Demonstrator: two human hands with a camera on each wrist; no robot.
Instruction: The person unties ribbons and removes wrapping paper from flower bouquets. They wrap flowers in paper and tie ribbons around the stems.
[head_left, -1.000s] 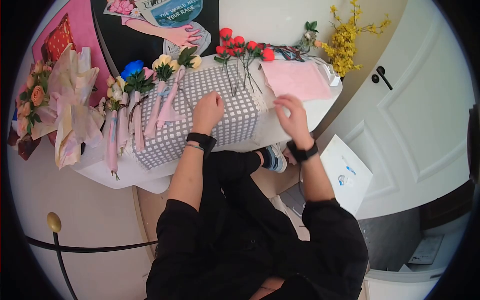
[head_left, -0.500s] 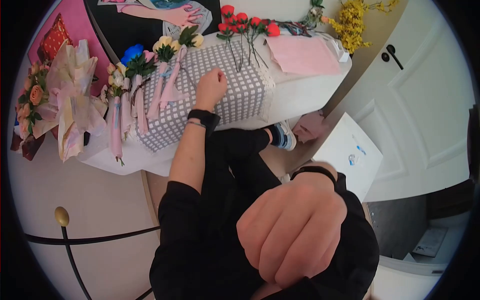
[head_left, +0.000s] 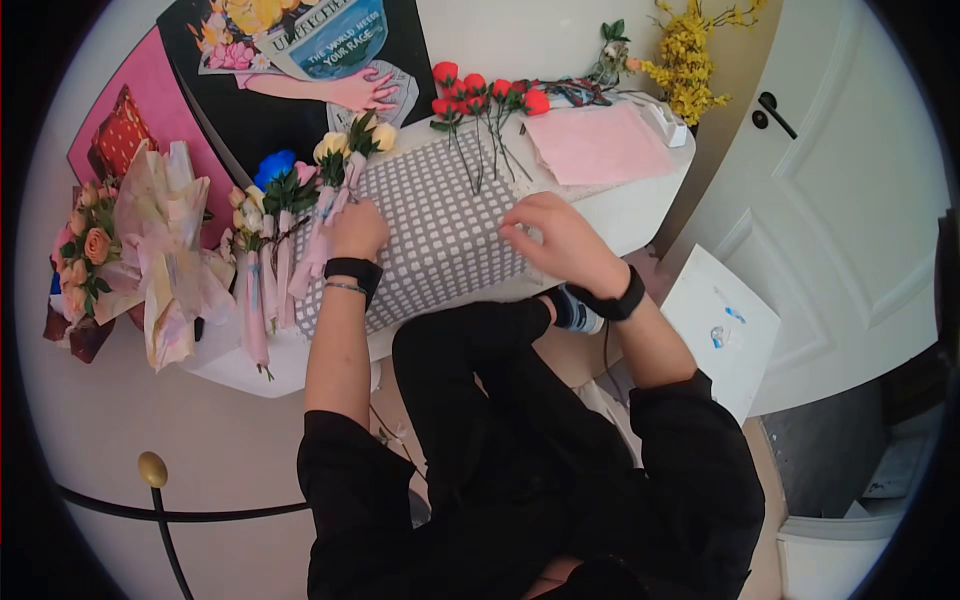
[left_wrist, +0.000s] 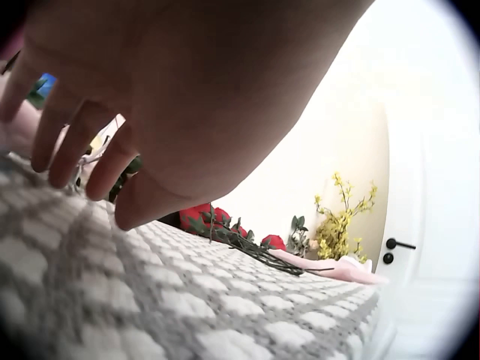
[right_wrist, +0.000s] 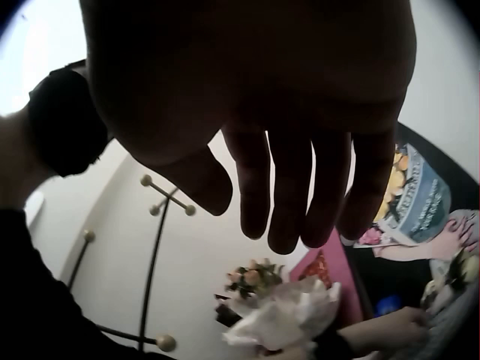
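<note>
At the checked cloth (head_left: 430, 215), both hands (head_left: 358, 233) (head_left: 565, 240) again

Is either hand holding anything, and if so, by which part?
Nothing is held: the left hand is empty over the checked tablecloth, and the right hand is empty too.

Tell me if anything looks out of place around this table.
Small blue scraps lie on the white surface near the door, away from the red roses on the table; too small to identify, they look like stray litter. Nothing looks spilled.
</note>
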